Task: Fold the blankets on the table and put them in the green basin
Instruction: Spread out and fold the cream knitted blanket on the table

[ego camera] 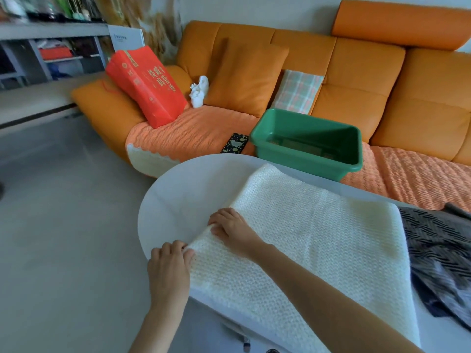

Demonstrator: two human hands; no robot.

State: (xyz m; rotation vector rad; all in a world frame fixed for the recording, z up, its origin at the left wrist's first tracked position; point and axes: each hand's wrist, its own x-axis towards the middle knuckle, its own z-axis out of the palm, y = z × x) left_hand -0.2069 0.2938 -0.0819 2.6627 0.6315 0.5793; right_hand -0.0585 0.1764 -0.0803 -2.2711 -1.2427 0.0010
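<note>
Left hand [169,266]: at 7 o'clock, fingers curled, pinching the cream blanket's near corner.
White table [178,200]: bare rim curving past both hands.
Right hand [234,231]: just beside, toward 1 o'clock, gripping the same edge.
Cream knitted blanket [305,250]: spread flat on the table, centre to 5 o'clock.
Green basin [300,159]: on the orange sofa [356,72], 12 o'clock of the blanket.
Dark patterned blanket [438,245]: crumpled at 3 o'clock, touching the cream one.

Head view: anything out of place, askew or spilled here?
Nothing spilled. The dark striped blanket lies crumpled and unfolded at the table's right end; a white crumpled wad sits on the sofa.
</note>
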